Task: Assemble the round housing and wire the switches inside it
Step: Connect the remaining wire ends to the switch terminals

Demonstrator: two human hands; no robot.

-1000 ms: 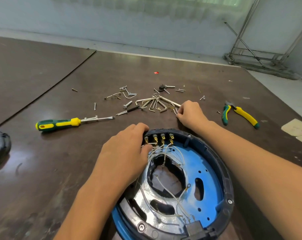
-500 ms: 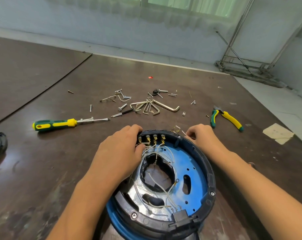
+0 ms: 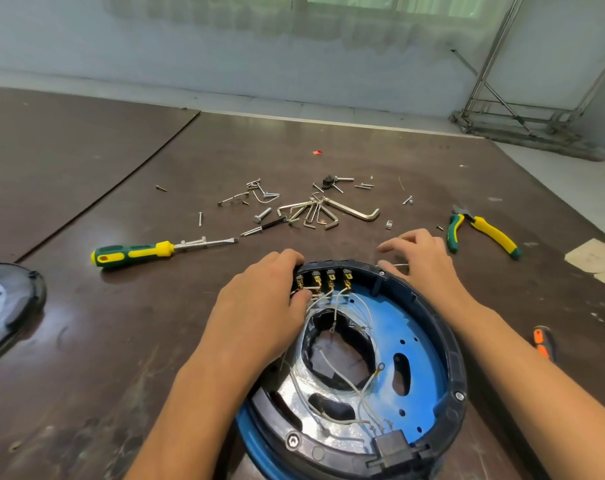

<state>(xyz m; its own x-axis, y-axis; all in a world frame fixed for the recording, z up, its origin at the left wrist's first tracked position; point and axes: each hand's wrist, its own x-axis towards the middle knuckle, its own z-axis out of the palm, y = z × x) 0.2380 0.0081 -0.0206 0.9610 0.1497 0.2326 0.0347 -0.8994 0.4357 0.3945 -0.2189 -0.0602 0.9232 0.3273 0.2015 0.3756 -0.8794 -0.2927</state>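
Note:
The round housing (image 3: pixel 456 355), a black ring around a blue plate, lies open side up on the brown table in front of me. A row of several switches (image 3: pixel 323 279) with brass terminals sits inside its far wall, and thin white wires (image 3: pixel 360 386) loop across the inside. My left hand (image 3: pixel 259 313) grips the far left rim, fingers curled over the outside, thumb on the wires by the leftmost switch. My right hand (image 3: pixel 422 261) rests at the far right rim with its fingers stretched out to the left. A short white wire end shows just under it.
A green and yellow screwdriver (image 3: pixel 134 254) lies to the left. Hex keys (image 3: pixel 325 211), loose screws and bolts are scattered behind the housing. Pliers (image 3: pixel 481 230) lie at the right, an orange-handled tool (image 3: pixel 542 344) nearer me, a black cover (image 3: pixel 6 306) at the left edge.
My right hand came back from the hex keys to the housing's far right rim, and its fingers have spread out. My left hand stays on the rim by the switches.

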